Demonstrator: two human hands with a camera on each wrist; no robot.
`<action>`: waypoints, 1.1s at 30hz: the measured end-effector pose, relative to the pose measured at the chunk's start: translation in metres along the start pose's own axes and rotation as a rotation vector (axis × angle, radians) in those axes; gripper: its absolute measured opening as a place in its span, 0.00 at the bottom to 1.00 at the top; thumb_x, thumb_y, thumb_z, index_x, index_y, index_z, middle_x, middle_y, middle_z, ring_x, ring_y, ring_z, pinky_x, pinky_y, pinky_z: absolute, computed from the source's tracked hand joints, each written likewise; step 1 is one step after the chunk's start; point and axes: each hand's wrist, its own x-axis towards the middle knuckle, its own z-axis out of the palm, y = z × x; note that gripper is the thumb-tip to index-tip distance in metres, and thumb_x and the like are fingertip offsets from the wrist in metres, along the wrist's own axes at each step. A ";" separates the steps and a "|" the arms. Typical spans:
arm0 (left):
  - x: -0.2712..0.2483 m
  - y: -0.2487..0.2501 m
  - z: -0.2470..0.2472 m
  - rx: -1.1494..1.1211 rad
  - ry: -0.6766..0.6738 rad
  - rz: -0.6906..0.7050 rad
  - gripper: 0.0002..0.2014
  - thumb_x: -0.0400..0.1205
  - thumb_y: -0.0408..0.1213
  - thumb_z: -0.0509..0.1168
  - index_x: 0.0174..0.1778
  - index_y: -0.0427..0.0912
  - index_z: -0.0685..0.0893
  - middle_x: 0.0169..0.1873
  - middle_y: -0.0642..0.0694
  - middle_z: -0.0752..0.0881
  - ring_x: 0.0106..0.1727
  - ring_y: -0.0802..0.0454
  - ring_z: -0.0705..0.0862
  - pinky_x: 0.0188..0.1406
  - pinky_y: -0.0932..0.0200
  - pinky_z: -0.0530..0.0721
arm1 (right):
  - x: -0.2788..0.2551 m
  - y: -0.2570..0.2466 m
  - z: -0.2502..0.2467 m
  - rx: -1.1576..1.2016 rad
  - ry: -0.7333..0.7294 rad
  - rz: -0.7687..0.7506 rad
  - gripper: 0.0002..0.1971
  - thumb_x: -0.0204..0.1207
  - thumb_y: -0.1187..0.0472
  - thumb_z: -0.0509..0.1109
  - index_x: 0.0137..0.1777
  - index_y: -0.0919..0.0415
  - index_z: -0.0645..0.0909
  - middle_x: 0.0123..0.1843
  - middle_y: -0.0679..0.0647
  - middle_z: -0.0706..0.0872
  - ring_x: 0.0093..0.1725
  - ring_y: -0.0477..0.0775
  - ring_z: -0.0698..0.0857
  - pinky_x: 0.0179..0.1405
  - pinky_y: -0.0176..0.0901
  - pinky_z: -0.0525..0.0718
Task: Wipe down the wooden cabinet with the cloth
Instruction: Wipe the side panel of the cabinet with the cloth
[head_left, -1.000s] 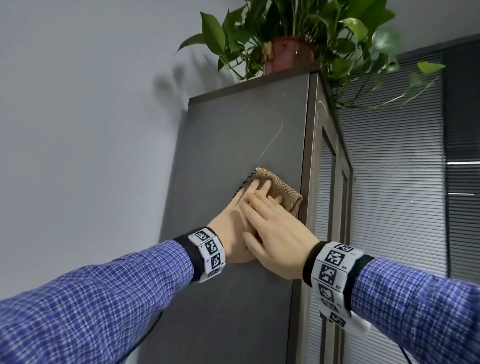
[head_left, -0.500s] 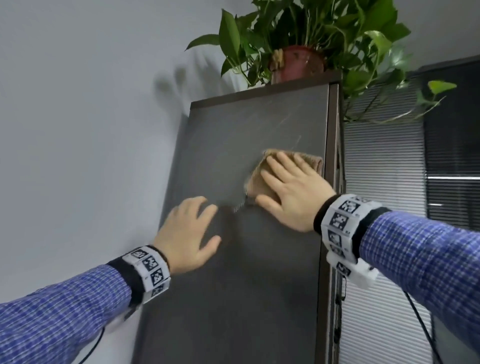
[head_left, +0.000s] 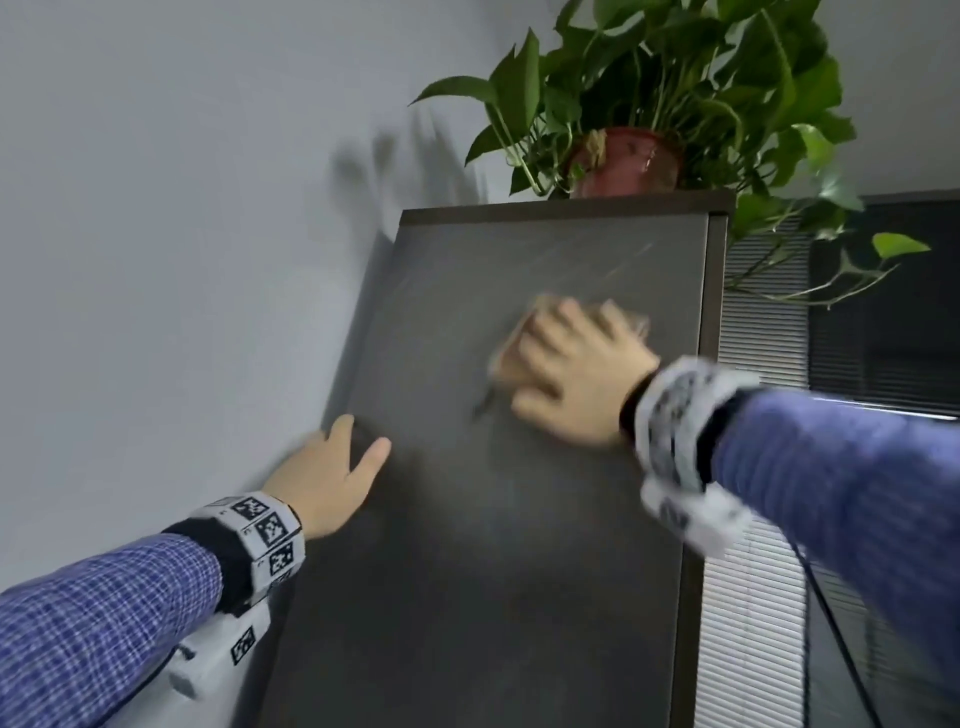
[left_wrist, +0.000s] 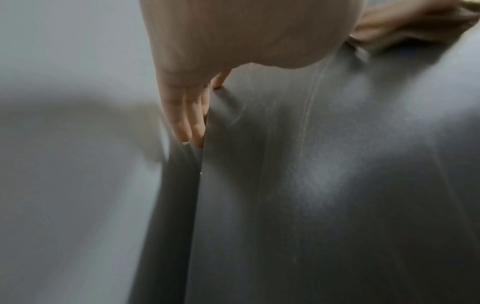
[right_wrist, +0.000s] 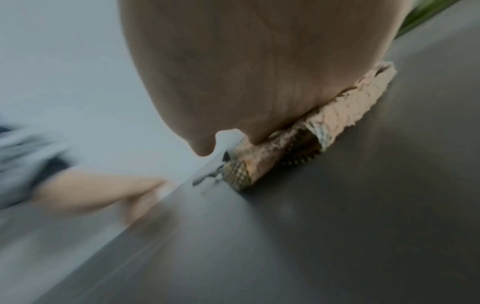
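The tall dark cabinet (head_left: 493, 519) shows its side panel, streaked with faint marks near the top. My right hand (head_left: 571, 364) presses a folded tan cloth (head_left: 540, 306) flat against the upper panel; both are blurred. In the right wrist view the cloth (right_wrist: 337, 123) lies squeezed between my palm and the cabinet (right_wrist: 337, 226). My left hand (head_left: 332, 473) rests lower down at the panel's rear edge by the wall. Seen from the left wrist, its fingers (left_wrist: 187, 115) lie straight along that edge and the thumb touches the cabinet (left_wrist: 311, 185) face.
A potted plant (head_left: 623, 161) stands on the cabinet top, and its vines trail down past the front corner. The grey wall (head_left: 156, 260) runs close behind the cabinet. Window blinds (head_left: 758, 322) are at the right. A cable (head_left: 831, 623) hangs from my right wrist.
My right hand has slid the cloth from the front edge toward the middle of the panel. My left hand left the cloth and moved down and left to the rear edge.
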 end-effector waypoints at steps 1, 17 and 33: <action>0.003 -0.001 -0.002 -0.020 0.003 0.010 0.38 0.87 0.66 0.45 0.88 0.44 0.55 0.80 0.35 0.71 0.77 0.37 0.75 0.77 0.45 0.73 | 0.020 0.024 -0.014 0.043 0.013 0.141 0.40 0.77 0.27 0.39 0.86 0.46 0.52 0.88 0.50 0.46 0.87 0.58 0.43 0.81 0.69 0.42; 0.027 0.013 -0.022 -0.126 -0.037 -0.090 0.29 0.88 0.62 0.47 0.74 0.42 0.67 0.64 0.36 0.84 0.63 0.36 0.83 0.68 0.45 0.78 | 0.043 -0.007 -0.013 -0.001 -0.052 0.035 0.45 0.74 0.23 0.39 0.86 0.47 0.49 0.88 0.50 0.44 0.86 0.57 0.42 0.82 0.68 0.42; 0.026 0.023 -0.038 -0.029 -0.076 0.027 0.29 0.83 0.40 0.58 0.82 0.44 0.63 0.69 0.34 0.79 0.62 0.35 0.82 0.63 0.44 0.82 | 0.054 -0.106 0.018 -0.053 -0.154 -0.461 0.41 0.74 0.26 0.43 0.82 0.47 0.65 0.85 0.54 0.61 0.84 0.62 0.57 0.79 0.70 0.53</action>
